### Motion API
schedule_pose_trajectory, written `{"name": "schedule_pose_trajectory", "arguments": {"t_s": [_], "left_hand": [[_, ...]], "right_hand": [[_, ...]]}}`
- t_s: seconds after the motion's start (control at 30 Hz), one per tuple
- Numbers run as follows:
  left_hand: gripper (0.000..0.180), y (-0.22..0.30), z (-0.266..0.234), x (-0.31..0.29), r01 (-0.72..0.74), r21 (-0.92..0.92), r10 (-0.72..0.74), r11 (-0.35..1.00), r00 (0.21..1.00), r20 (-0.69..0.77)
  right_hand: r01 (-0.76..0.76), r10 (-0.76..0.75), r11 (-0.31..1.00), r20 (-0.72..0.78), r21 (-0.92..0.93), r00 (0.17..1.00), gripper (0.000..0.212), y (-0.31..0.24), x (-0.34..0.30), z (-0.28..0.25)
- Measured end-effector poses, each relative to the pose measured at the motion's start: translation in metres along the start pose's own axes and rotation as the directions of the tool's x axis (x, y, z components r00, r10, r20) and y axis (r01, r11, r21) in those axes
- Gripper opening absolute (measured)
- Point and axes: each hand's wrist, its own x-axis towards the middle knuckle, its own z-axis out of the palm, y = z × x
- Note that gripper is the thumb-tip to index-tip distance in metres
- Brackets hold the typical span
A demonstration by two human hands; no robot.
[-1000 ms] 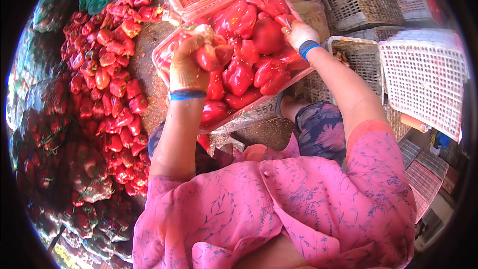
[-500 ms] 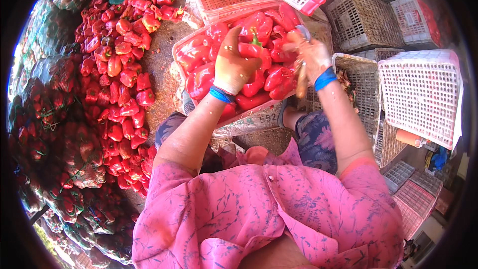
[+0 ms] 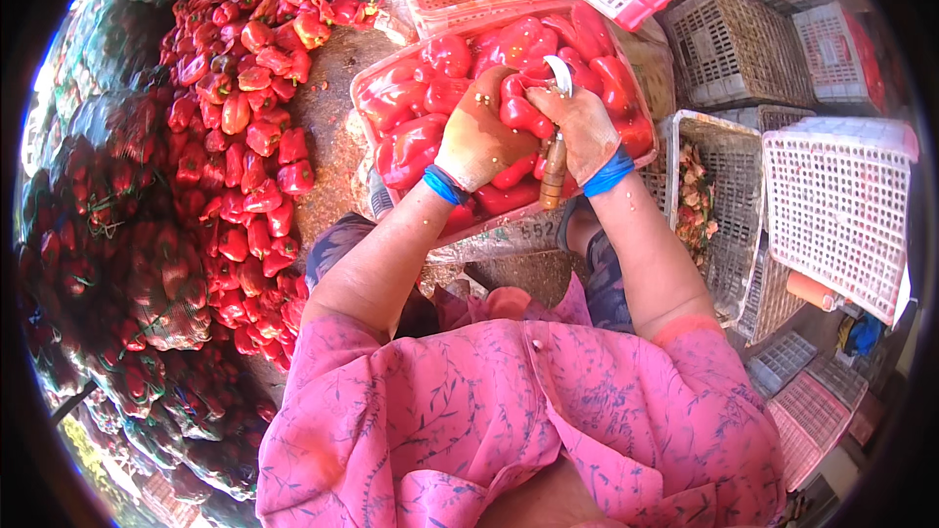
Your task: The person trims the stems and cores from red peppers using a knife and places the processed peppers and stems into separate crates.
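In my left hand (image 3: 484, 135), closed and wearing a stained pale glove, is a red bell pepper (image 3: 524, 110). My right hand (image 3: 584, 135), gloved the same way, is closed around a knife (image 3: 554, 178) with a wooden handle and a short curved blade. The blade points up, away from me, and the right thumb and fingers press against the pepper. Both hands meet over a pink-rimmed crate (image 3: 492, 222) heaped with glossy red peppers (image 3: 411, 149). The pepper's stem end is hidden by my hands. Blue bands circle both wrists.
Loose red peppers (image 3: 240, 191) cover the floor on the left, beside stacked net sacks (image 3: 127, 196) of peppers. Scraps (image 3: 694, 200) lie in a crate (image 3: 729, 161) on the right. A white crate (image 3: 836, 205) stands beyond it, and more crates (image 3: 738, 44) stack at the back.
My right hand has come in from the right to the pepper, turning the knife so its blade shows. The pepper's green stem, visible before, is now out of sight. The view has shifted slightly.
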Motion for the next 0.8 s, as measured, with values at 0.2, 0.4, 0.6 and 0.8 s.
{"name": "schedule_pose_trajectory", "arguments": {"t_s": [0.2,0.4,0.6,0.8], "left_hand": [[0.079,-0.012,0.002,0.007,-0.019,-0.071,0.023,0.997,0.998,0.052],[0.061,-0.017,-0.013,0.017,0.237,-0.654,-0.092,0.718,0.964,0.248],[0.049,-0.025,-0.008,0.015,0.163,-0.530,-0.127,0.832,0.986,0.104],[0.078,-0.050,0.025,-0.038,0.208,0.385,-0.225,0.899,0.974,-0.001]], "right_hand": [[0.071,-0.081,0.974,0.039,0.215,0.996,0.025,0.022,0.014,-0.009],[0.254,-0.260,0.962,0.046,0.101,0.965,0.034,0.018,0.007,-0.006],[0.195,-0.185,0.975,-0.099,0.104,0.978,0.030,0.000,0.014,-0.008],[0.371,-0.316,0.927,-0.419,0.054,0.851,0.039,-0.022,0.014,-0.048]]}}
